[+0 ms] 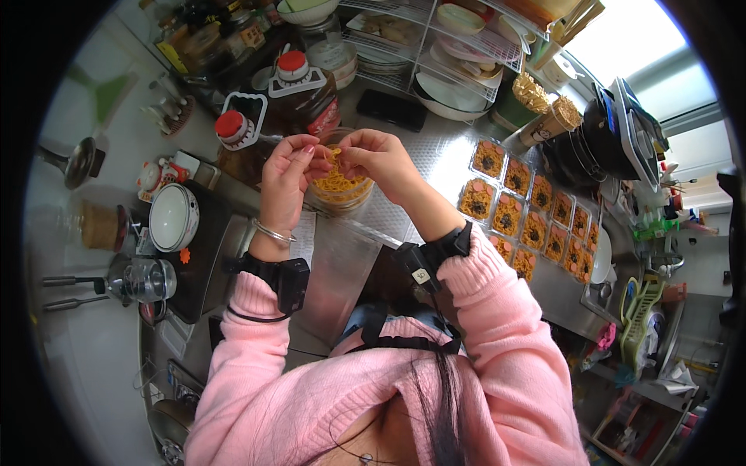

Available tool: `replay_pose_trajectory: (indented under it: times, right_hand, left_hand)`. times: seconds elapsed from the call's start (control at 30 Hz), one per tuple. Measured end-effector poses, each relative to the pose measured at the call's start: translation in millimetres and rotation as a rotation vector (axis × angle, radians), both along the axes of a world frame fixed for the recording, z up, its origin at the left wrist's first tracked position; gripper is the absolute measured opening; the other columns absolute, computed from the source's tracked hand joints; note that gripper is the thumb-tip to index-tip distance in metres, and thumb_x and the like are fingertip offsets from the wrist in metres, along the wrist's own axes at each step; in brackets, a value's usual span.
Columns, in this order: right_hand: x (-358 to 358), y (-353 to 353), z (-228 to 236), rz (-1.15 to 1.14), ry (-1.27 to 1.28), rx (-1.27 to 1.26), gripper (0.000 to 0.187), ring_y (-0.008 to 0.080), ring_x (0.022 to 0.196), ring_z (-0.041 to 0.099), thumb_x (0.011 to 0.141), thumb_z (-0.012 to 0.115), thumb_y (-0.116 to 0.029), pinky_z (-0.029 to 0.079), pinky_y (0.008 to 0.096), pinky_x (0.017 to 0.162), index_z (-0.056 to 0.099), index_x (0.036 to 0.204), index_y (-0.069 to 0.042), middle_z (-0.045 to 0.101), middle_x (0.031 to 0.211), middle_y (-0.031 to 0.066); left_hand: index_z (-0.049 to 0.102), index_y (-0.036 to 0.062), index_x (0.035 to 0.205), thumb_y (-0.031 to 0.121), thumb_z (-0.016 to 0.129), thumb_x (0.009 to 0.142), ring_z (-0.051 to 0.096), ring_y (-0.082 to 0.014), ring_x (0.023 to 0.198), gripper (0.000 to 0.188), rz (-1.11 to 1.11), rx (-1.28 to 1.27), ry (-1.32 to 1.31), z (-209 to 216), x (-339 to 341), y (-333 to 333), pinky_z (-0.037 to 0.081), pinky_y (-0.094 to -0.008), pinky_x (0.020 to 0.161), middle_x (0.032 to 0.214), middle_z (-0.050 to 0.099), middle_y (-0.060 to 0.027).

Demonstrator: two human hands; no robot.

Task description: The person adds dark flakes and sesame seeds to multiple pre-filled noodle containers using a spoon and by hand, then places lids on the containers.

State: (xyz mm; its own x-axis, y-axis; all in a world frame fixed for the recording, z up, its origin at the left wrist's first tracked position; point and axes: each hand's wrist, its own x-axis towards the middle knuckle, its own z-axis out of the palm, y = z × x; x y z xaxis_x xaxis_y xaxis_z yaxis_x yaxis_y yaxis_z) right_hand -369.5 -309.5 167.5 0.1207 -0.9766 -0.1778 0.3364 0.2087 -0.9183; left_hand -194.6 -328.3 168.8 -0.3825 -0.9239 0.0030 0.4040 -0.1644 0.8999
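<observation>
Above a clear round bowl my two hands come close together, fingertips pinched. Yellow noodles fill much of that bowl. A few strands rise between my fingers, partly hidden by them. My left hand, with a silver bangle at its wrist, is closed at the left side of the bowl's mouth, on what look like noodle strands. My right hand pinches the strands from the right side. To the right stand rows of clear square tubs holding noodles topped with dark bits and pink round slices.
Large red-capped jugs stand behind my hands. A black phone-like slab lies on the metal counter, before a wire rack of bowls. At left a white enamel bowl rests on a dark surface. Dark pans stand far right.
</observation>
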Motion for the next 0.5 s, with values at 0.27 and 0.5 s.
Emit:
replay_pose_trajectory:
  times: [0.27,0.5]
  right_hand:
    - [8,11,4,-0.049,-0.182,0.041,0.008,0.0102,0.066,0.060,0.084,0.062,-0.005,0.050,0.0209,0.060,0.061,0.089,0.001,0.063,0.079,0.0042]
    - [9,15,10,-0.069,0.000,-0.003,0.009,0.0116,0.070,0.062,0.083,0.063,-0.003,0.051,0.0226,0.063,0.063,0.090,0.003,0.065,0.082,0.0068]
  left_hand:
    - [0.054,-0.0005,0.111,0.004,0.056,0.088,0.060,-0.0132,0.090,0.024,0.172,-0.225,-0.121,4,-7,16,0.048,-0.0245,0.082,0.105,0.061,-0.0090]
    - [0.062,-0.0022,0.102,-0.006,0.060,0.083,0.058,-0.0082,0.087,0.019,0.194,-0.582,-0.569,1,-5,19,0.047,-0.0197,0.078,0.098,0.061,-0.0035]
